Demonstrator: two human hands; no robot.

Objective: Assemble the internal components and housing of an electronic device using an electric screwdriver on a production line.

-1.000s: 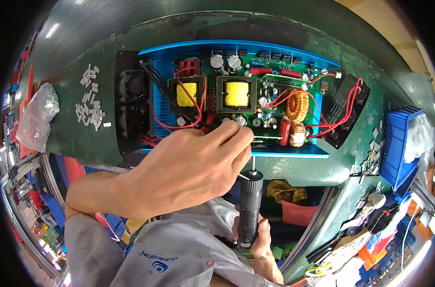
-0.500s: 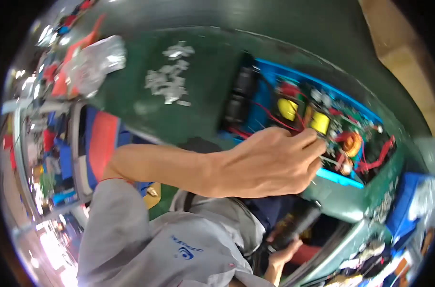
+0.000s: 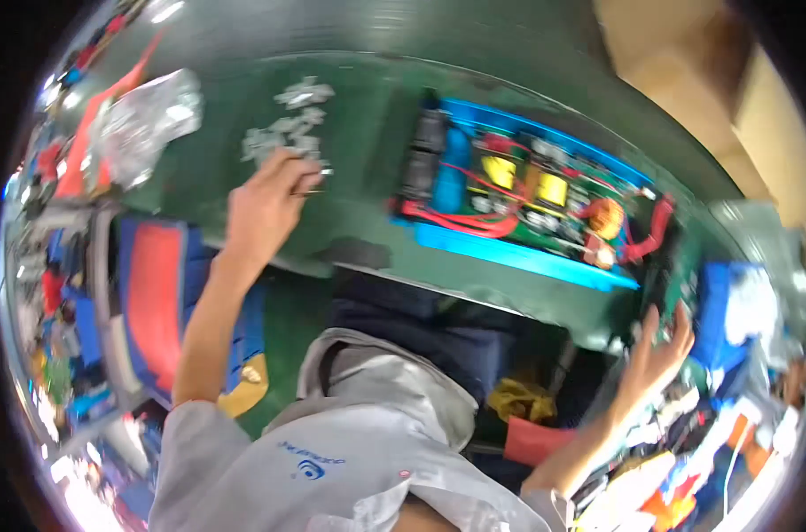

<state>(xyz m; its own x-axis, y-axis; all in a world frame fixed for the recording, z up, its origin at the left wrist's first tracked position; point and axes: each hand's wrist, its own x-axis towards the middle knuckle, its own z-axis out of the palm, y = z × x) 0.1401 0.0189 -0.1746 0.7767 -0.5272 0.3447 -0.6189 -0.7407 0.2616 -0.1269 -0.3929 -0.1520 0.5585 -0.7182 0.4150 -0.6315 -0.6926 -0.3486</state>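
The blue-framed circuit unit lies on the green surface, its long axis aslant: the dark fans end points left and sits farther back, and the red wires end points right and comes nearer the person. 2 yellow coils sit near the unit's middle. Its near blue wall runs about parallel to the surface's front edge, with a bare strip between. A wider bare stretch opens left of the unit, reaching the scattered grey pieces.

The left hand is left of the unit, at those pieces' near side, fingers bent and tips close; blur hides whether they pinch anything. The right hand, near-right of the unit, has fingers spread beside a blue bin.
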